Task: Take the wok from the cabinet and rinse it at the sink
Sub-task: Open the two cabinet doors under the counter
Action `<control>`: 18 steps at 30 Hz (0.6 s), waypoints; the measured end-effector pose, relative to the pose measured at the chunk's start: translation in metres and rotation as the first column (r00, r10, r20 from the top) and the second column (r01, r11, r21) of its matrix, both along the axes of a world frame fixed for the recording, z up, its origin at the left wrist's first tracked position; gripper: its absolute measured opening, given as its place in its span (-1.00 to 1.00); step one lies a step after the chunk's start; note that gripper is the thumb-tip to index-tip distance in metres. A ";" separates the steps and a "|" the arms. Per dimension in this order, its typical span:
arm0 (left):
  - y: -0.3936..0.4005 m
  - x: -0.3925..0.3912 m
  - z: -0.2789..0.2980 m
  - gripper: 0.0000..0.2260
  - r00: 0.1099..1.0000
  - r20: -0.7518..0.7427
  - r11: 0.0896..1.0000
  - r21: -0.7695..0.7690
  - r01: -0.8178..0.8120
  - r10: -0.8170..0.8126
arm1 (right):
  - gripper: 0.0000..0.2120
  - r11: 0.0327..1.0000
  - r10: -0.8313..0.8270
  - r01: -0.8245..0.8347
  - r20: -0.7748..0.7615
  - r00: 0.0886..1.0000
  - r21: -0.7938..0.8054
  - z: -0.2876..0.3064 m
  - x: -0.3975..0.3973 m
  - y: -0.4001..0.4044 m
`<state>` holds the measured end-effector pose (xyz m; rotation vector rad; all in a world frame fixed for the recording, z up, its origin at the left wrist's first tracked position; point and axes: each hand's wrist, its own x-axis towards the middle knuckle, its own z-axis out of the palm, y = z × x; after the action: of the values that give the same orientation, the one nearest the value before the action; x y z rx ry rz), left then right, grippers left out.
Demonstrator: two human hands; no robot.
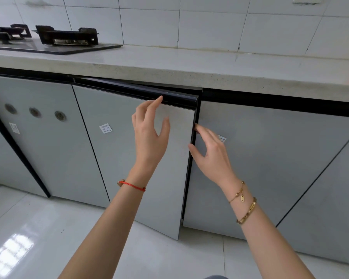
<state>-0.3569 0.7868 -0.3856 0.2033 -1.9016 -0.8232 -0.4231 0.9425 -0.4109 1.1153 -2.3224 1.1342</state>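
Observation:
A grey cabinet door (117,158) under the counter stands slightly ajar, its right edge swung out from the frame. My left hand (149,133) is raised in front of the door, fingers relaxed, the index fingertip reaching up to the black handle strip (141,91) along the door's top. My right hand (209,152) has its fingertips at the door's open right edge, thumb spread below. The wok and the sink are not in view; the cabinet's inside is hidden behind the door.
A grey stone counter (189,65) runs above the cabinets, with a black gas hob (54,40) at the far left. More shut grey doors (270,158) flank the ajar one. White tiled wall behind, glossy white floor (38,234) below.

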 end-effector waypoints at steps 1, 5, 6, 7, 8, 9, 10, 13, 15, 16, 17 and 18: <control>0.000 0.002 -0.004 -0.57 1.000 0.015 0.998 -0.054 -0.024 0.025 | -0.50 1.000 0.009 -0.009 0.002 1.000 -0.004 -0.001 0.003 0.001; 0.001 0.011 -0.018 -0.51 0.996 0.085 0.990 -0.137 -0.021 0.033 | -0.49 0.998 0.054 -0.055 -0.017 0.998 -0.019 -0.005 0.020 0.004; 0.001 0.015 -0.022 -0.50 0.996 0.087 0.990 -0.143 -0.016 0.028 | -0.49 0.997 0.068 -0.068 -0.023 0.997 -0.022 -0.007 0.025 0.005; 0.002 0.019 -0.025 -0.48 0.996 0.082 0.990 -0.144 -0.010 0.022 | -0.48 0.996 0.083 -0.084 -0.031 0.996 -0.024 -0.009 0.031 0.006; 0.003 0.023 -0.029 -0.46 0.997 0.075 0.990 -0.141 -0.003 0.014 | -0.48 0.995 0.099 -0.101 -0.041 0.994 -0.027 -0.011 0.037 0.006; 0.004 0.028 -0.032 -0.45 0.998 0.069 0.991 -0.134 0.004 0.005 | -0.47 0.992 0.117 -0.118 -0.052 0.992 -0.031 -0.014 0.042 0.006; 0.004 0.033 -0.035 -0.42 0.998 0.066 0.992 -0.124 0.011 -0.003 | -0.47 0.990 0.133 -0.136 -0.061 0.989 -0.038 -0.016 0.048 0.006; 0.005 0.051 -0.044 -0.37 0.997 0.061 0.994 -0.104 0.047 -0.041 | -0.46 0.982 0.179 -0.183 -0.069 0.981 -0.053 -0.022 0.065 0.002; 0.003 0.062 -0.049 -0.34 0.995 0.066 0.993 -0.090 0.075 -0.069 | -0.46 0.977 0.203 -0.208 -0.084 0.976 -0.051 -0.024 0.073 0.000; 0.002 0.068 -0.052 -0.34 0.994 0.077 0.993 -0.081 0.085 -0.078 | -0.45 0.974 0.217 -0.222 -0.098 0.971 -0.050 -0.024 0.076 -0.001; 0.002 0.074 -0.055 -0.33 0.992 0.089 0.993 -0.073 0.092 -0.085 | -0.45 0.970 0.231 -0.238 -0.115 0.966 -0.050 -0.025 0.080 -0.001; 0.001 0.079 -0.058 -0.34 0.991 0.098 0.993 -0.064 0.099 -0.092 | -0.45 0.966 0.244 -0.253 -0.134 0.960 -0.052 -0.025 0.083 -0.002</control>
<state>-0.2778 0.7878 -0.4436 0.1119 -2.0389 -0.8230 -0.3400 0.9403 -0.4359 1.4408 -2.0742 1.1806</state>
